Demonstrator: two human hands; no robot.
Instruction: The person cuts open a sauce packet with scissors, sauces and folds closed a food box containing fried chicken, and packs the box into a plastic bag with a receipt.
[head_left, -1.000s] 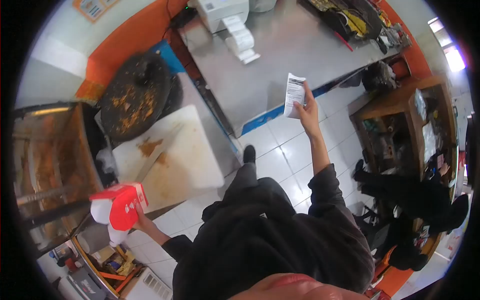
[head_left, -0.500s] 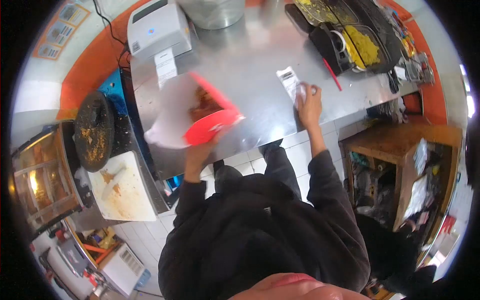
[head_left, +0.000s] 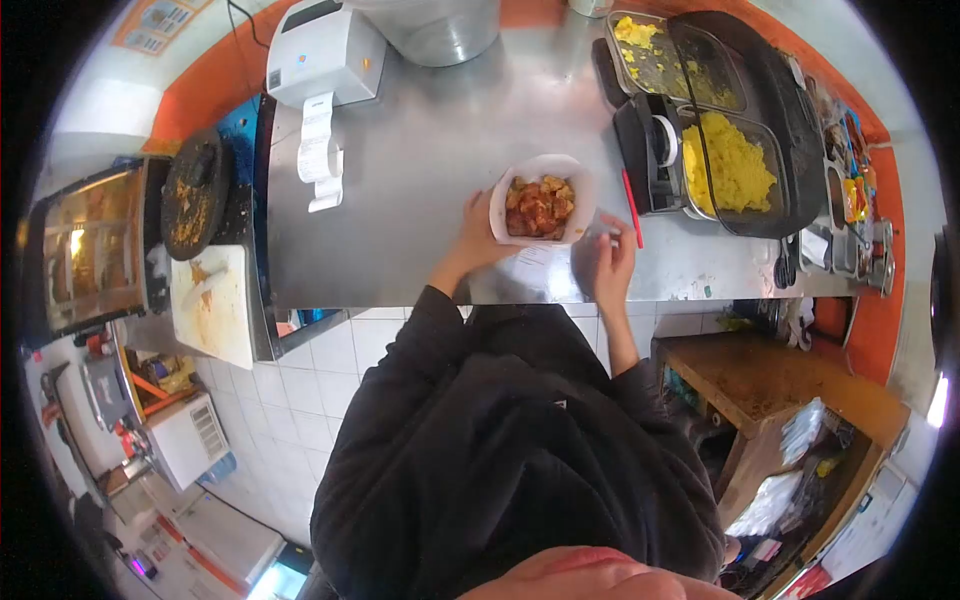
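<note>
My left hand (head_left: 479,240) is closed around the left side of a white paper food box (head_left: 575,225). The box is upright over the steel table, open at the top, with browned, saucy chunks of food (head_left: 540,207) inside. Just right of the box is my right hand (head_left: 613,262), its fingers apart and nothing visible in them. A printed paper slip (head_left: 540,262) shows at the near side of the box, partly hidden by it.
A white label printer (head_left: 325,60) with a curling paper strip (head_left: 320,155) stands at the back left. On the right are a red pen-like stick (head_left: 633,208), a black lidded unit (head_left: 645,150) and a tray of yellow food (head_left: 735,170). A steel bowl (head_left: 435,30) is behind.
My left hand has moved right with the box, which went from tilted to upright. My right hand was on the paper slip and is now off it, beside the box.
</note>
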